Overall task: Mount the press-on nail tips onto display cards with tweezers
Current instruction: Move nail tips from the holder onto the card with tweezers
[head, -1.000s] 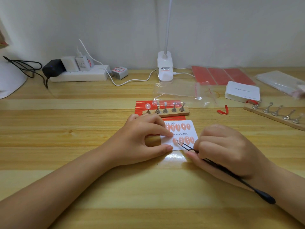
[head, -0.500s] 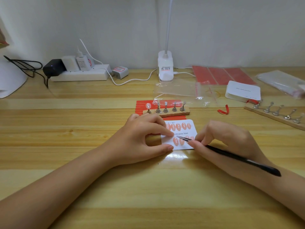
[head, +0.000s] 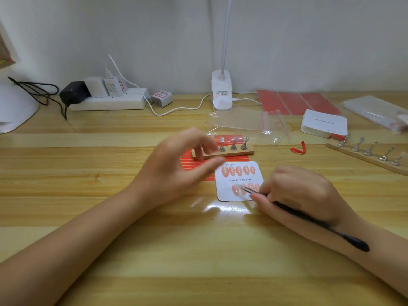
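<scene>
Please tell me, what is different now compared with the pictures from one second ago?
The left hand let go of the white "Handmade Nail" display card and lifted toward the small wooden nail stand. The right hand keeps its grip on the black tweezers, tips at the card's lower row of pink nail tips. The card stayed in place.

The white card (head: 239, 181) reads "Handmade Nail" across its middle, between two rows of nails. A small line of print at its top left corner is too blurred to read. Labels on the lamp base (head: 221, 93), the charger (head: 112, 87) and the plug (head: 161, 98) cannot be made out.
</scene>
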Tool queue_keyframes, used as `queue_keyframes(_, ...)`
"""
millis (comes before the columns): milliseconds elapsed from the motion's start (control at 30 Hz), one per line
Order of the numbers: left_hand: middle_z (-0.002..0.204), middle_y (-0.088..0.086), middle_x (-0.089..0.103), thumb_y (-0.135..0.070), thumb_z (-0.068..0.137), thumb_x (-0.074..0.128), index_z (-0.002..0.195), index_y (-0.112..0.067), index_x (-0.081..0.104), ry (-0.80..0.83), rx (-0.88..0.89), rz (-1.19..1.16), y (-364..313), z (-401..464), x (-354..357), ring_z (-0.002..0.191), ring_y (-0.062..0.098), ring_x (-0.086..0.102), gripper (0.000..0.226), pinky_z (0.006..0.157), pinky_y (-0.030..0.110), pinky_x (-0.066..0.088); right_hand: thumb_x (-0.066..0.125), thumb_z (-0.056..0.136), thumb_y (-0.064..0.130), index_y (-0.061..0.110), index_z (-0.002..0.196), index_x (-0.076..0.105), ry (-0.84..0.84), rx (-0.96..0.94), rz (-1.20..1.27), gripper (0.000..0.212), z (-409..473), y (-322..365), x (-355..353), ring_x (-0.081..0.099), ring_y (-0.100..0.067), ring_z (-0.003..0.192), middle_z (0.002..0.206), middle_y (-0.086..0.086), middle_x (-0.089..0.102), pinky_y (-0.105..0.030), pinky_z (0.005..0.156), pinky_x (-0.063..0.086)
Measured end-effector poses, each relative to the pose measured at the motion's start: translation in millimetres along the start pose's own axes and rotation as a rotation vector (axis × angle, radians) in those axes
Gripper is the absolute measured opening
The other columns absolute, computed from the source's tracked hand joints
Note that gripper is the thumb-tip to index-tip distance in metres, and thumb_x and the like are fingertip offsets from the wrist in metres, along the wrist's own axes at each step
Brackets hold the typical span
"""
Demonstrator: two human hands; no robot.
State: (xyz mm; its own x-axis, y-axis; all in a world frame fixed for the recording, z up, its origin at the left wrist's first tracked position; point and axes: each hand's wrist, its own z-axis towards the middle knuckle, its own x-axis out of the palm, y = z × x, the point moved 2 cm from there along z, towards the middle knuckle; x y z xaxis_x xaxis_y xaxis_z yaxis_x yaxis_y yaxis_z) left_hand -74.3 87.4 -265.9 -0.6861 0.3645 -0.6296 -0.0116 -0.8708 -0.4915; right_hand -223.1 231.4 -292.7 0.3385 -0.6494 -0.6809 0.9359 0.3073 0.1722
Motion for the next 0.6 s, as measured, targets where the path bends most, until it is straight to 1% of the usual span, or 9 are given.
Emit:
queue_keyframes(67, 0.083, -0.004, 0.058, -0.021, 0.079, 0.07, 0.092, -0.013, 0.057, -0.146, -0.083, 0.048, 5, 4, -7, 0.074, 0.003, 0.051, 0.02, 0.071, 0.004, 0.033, 0.059, 0.086, 0.02, 0.006, 0.056, 0.054, -0.129, 0.101, 0.136, 0.033, -1, 0, -6, 0.056, -0.008, 0.057, 0.061, -0.001, 0.061, -0.014, 0.058, 0.042)
queue_keyframes(133, 0.092, -0.001, 0.055, -0.019, 0.078, 0.071, 0.1, -0.019, 0.051, -0.166, -0.225, 0.074, 13, 5, -9, 0.081, 0.005, 0.049, 0.029, 0.075, 0.004, 0.033, 0.062, 0.082, 0.022, 0.011, 0.061, 0.051, -0.225, 0.225, 0.234, 0.026, -1, -3, -12, 0.059, 0.003, 0.066, 0.066, 0.009, 0.064, -0.007, 0.063, 0.043)
queue_keyframes(167, 0.098, -0.002, 0.053, -0.023, 0.077, 0.07, 0.105, -0.021, 0.049, -0.134, -0.297, 0.076, 17, 5, -7, 0.083, 0.006, 0.048, 0.035, 0.08, 0.009, 0.036, 0.064, 0.08, 0.025, 0.014, 0.064, 0.051, -0.255, 0.295, 0.283, 0.024, -2, -7, -14, 0.061, 0.004, 0.068, 0.067, 0.009, 0.064, -0.006, 0.066, 0.043)
queue_keyframes(233, 0.104, -0.007, 0.049, -0.033, 0.07, 0.06, 0.113, -0.023, 0.048, -0.046, -0.42, 0.09, 23, 4, -2, 0.09, 0.008, 0.047, 0.045, 0.095, 0.032, 0.039, 0.071, 0.078, 0.029, 0.022, 0.068, 0.051, -0.296, 0.402, 0.388, 0.024, -1, -14, -16, 0.064, -0.003, 0.07, 0.075, 0.006, 0.066, -0.011, 0.07, 0.046)
queue_keyframes(300, 0.105, -0.01, 0.047, -0.038, 0.066, 0.054, 0.116, -0.024, 0.049, 0.013, -0.5, 0.098, 27, 4, 2, 0.095, 0.008, 0.046, 0.052, 0.1, 0.044, 0.036, 0.071, 0.076, 0.026, 0.027, 0.07, 0.05, -0.301, 0.435, 0.438, 0.021, 2, -18, -16, 0.064, -0.009, 0.069, 0.073, 0.003, 0.066, -0.015, 0.07, 0.048)
queue_keyframes(367, 0.101, -0.013, 0.049, -0.042, 0.065, 0.055, 0.11, -0.027, 0.052, 0.044, -0.528, 0.099, 29, 4, 4, 0.095, 0.009, 0.048, 0.048, 0.1, 0.045, 0.035, 0.069, 0.076, 0.025, 0.027, 0.072, 0.053, -0.27, 0.411, 0.4, 0.017, 9, -18, -16, 0.062, -0.006, 0.069, 0.07, 0.003, 0.063, -0.012, 0.069, 0.046)
queue_keyframes(433, 0.093, -0.017, 0.05, -0.041, 0.071, 0.065, 0.096, -0.031, 0.055, 0.046, -0.52, 0.077, 31, 5, 5, 0.093, 0.01, 0.052, 0.029, 0.1, 0.045, 0.035, 0.07, 0.078, 0.028, 0.02, 0.074, 0.057, -0.218, 0.331, 0.302, 0.015, 18, -15, -14, 0.06, -0.002, 0.07, 0.068, 0.006, 0.063, -0.01, 0.066, 0.044)
queue_keyframes(500, 0.087, -0.017, 0.053, -0.027, 0.076, 0.073, 0.083, -0.034, 0.056, 0.021, -0.513, 0.046, 34, 5, 5, 0.088, 0.013, 0.057, 0.02, 0.097, 0.042, 0.038, 0.071, 0.079, 0.028, 0.015, 0.073, 0.059, -0.181, 0.274, 0.249, 0.018, 28, -14, -10, 0.06, -0.005, 0.071, 0.072, 0.003, 0.065, -0.019, 0.058, 0.047)
queue_keyframes(600, 0.081, -0.013, 0.06, -0.018, 0.077, 0.073, 0.078, -0.028, 0.062, -0.02, -0.528, -0.029, 39, 4, 5, 0.081, 0.014, 0.061, 0.015, 0.082, 0.027, 0.046, 0.07, 0.079, 0.024, 0.008, 0.071, 0.061, -0.168, 0.185, 0.221, 0.02, 44, -14, 1, 0.063, -0.013, 0.067, 0.069, -0.005, 0.066, -0.032, 0.059, 0.049)
